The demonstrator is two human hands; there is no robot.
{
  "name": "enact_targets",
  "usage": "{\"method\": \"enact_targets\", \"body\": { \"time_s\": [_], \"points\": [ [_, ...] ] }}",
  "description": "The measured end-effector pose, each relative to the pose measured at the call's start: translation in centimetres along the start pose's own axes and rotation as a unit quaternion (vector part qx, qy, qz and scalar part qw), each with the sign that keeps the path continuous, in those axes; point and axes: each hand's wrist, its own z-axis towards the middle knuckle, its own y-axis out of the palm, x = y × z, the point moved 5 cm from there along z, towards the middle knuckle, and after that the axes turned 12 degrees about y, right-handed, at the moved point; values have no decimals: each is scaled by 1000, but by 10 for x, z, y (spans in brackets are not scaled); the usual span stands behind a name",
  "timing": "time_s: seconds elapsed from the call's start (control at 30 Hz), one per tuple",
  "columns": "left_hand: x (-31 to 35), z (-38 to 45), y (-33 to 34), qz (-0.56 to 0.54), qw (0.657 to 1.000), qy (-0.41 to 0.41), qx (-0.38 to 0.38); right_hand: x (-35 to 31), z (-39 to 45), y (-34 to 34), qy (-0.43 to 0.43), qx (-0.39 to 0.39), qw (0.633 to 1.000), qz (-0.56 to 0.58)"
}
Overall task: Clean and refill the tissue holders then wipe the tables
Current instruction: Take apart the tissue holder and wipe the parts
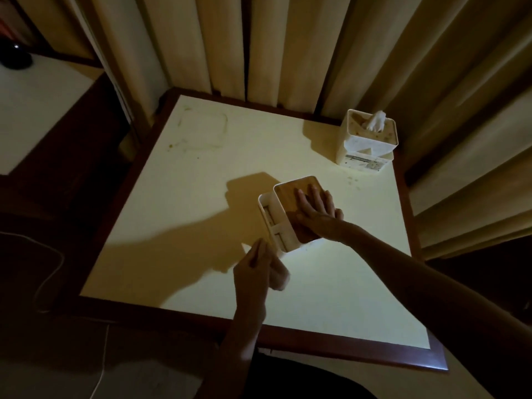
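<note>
Wooden-lidded and white, the tissue holder [290,217] lay tipped on the counter [184,226], the right hand [316,208] pressing flat, straight fingers on its lid while the left hand [259,269], just short of its near end, seemed to pinch something too dim to identify. Pressing off-centre could have skidded or rolled the holder. A second, stained holder [367,142] stood well beyond the hands, still uncleaned.

Head view, steeply down, close
</note>
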Motion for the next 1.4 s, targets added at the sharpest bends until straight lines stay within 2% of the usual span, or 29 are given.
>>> {"method": "enact_targets", "body": {
  "time_s": [0.07,0.13,0.23,0.3,0.4,0.5,0.6,0.7,0.8,1.03,1.27,1.4],
  "points": [
    [5,6,-9,-46,999,5,13,2,-2,1,2,-5,1000,12],
    [6,12,-14,-56,998,15,-11,4,-6,0,-4,20,1000,6],
    [8,15,-15,-43,999,17,-28,6,-15,-5,-12,98,990,-97],
    [11,14,-11,-40,998,28,-38,9,-19,-6,31,113,982,-150],
    [10,10,-7,-39,998,27,-37,18,-24,-15,139,160,971,-109],
    [7,10,-2,-12,998,42,-43,36,-29,-28,193,189,955,-120],
    [6,11,6,21,996,66,-50,57,-33,-37,174,201,959,-97],
    [4,16,15,77,991,91,-58,72,-33,-30,95,224,966,-91],
    [-1,23,27,101,988,92,-66,79,-30,-10,42,181,979,-84],
    [-9,42,51,81,993,70,-58,88,-9,20,38,141,988,-52],
    [-8,52,75,92,990,101,-25,81,-18,10,51,165,984,37],
    [-27,15,88,119,990,78,4,84,-14,15,48,185,980,49]
  ]
}}
